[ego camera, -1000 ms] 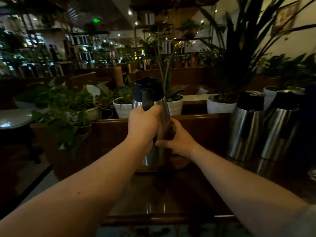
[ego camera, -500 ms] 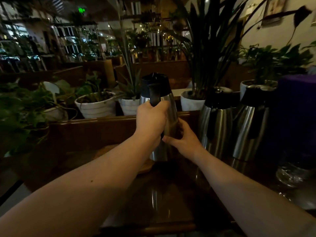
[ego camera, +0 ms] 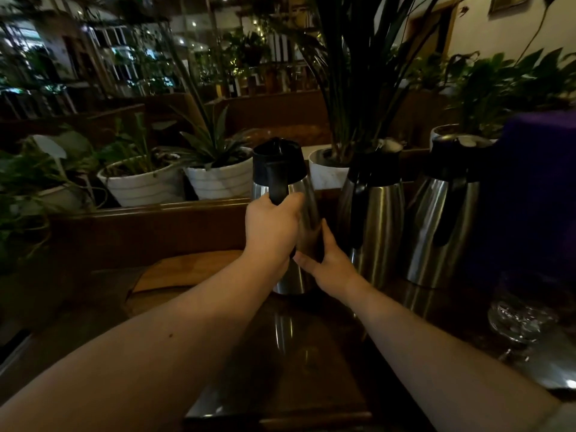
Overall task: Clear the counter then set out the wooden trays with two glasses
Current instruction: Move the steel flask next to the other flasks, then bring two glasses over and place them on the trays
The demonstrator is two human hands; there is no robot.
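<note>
Gripping the black handle of a steel flask point(ego camera: 282, 182), your left hand point(ego camera: 269, 227) is wrapped tight around it, fingers closed just under the black lid. Your right hand point(ego camera: 327, 266) presses its palm and fingers against the flask's lower right side, so that grip is closed on the body too. The flask stands upright; whether its base touches the tabletop point(ego camera: 305, 363) or hangs just above it you cannot tell in this dim light.

Just to its right stands a second flask point(ego camera: 372, 219), close beside the one you hold, and a third flask point(ego camera: 442, 219) stands a little farther right. Right of those is a dark purple block point(ego camera: 536, 188), with a glass point(ego camera: 520, 316) near its foot at the tabletop's right edge; its shape is blurred.

A wooden tray point(ego camera: 187, 271) lies flat on the tabletop left of the held flask, partly hidden behind your left forearm. It looks bare, though shadow covers much of it.

Behind the tabletop runs a wooden ledge point(ego camera: 149, 213), and past it sit white pots point(ego camera: 146, 188) with green plants, and a tall plant point(ego camera: 358, 88) rising behind the middle flask.
</note>
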